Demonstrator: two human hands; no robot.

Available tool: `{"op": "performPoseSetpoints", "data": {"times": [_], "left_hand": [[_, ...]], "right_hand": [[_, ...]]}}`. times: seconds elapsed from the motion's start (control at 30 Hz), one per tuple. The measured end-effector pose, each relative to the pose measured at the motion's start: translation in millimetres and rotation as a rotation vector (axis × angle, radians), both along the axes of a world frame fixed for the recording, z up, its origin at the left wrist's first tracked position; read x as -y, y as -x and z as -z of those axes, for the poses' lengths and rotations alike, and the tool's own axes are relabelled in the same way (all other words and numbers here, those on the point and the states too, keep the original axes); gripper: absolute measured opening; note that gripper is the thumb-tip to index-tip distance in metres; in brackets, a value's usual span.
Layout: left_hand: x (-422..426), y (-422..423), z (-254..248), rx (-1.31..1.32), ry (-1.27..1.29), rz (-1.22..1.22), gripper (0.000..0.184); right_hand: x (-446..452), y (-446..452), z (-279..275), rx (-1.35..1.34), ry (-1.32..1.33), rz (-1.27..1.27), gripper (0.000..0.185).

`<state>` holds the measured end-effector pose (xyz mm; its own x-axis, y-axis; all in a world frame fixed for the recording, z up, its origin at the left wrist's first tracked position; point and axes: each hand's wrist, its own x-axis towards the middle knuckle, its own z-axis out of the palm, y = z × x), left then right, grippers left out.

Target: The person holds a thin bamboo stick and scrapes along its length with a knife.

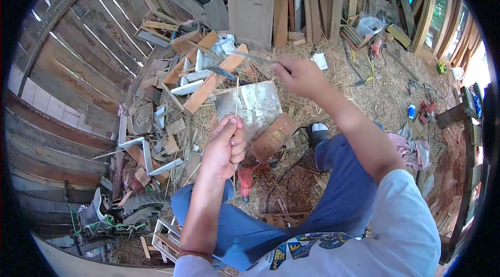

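Left hand is clenched around a thin stick, which projects above and below the fist, to the left of the right hand. Red power drill lies below the left hand. Thin, blade-like tool extends leftward from the right hand, which grips its near end.

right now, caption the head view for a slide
Left hand clasps a thin stick while the right hand holds a slender tool above a debris-strewn floor.
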<state>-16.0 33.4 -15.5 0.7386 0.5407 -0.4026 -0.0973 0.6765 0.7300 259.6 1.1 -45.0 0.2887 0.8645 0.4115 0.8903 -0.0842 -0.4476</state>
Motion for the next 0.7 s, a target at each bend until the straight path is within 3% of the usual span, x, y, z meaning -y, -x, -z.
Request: {"op": "performPoseSetpoints", "data": {"times": [0.13, 0.4, 0.43, 0.5, 0.57, 0.63, 0.7], "left_hand": [[2, -3, 4, -0.023, 0.018, 0.019, 0.016], [4, -5, 0, -0.025, -0.034, -0.006, 0.016], [5, -4, 1, -0.024, -0.017, 0.005, 0.016], [5, -2, 4, -0.019, 0.002, 0.023, 0.016], [2, -3, 4, 0.008, -0.002, 0.04, 0.016], [1, -3, 7, 0.078, 0.072, 0.053, 0.016], [-5, -4, 13, 0.079, 0.086, 0.037, 0.016]], "right_hand": [[22, 49, 4, 0.039, 0.088, -0.239, 0.036], [18, 40, -3, 0.145, 0.055, -0.301, 0.039], [12, 34, 2, 0.139, 0.058, -0.302, 0.039], [-7, 11, 18, -0.009, 0.124, 0.001, 0.042], [-10, 0, 16, -0.017, 0.127, 0.026, 0.044], [-6, 10, 9, -0.201, -0.039, 0.019, 0.041], [1, 27, 16, -0.109, -0.034, -0.07, 0.039]]}}
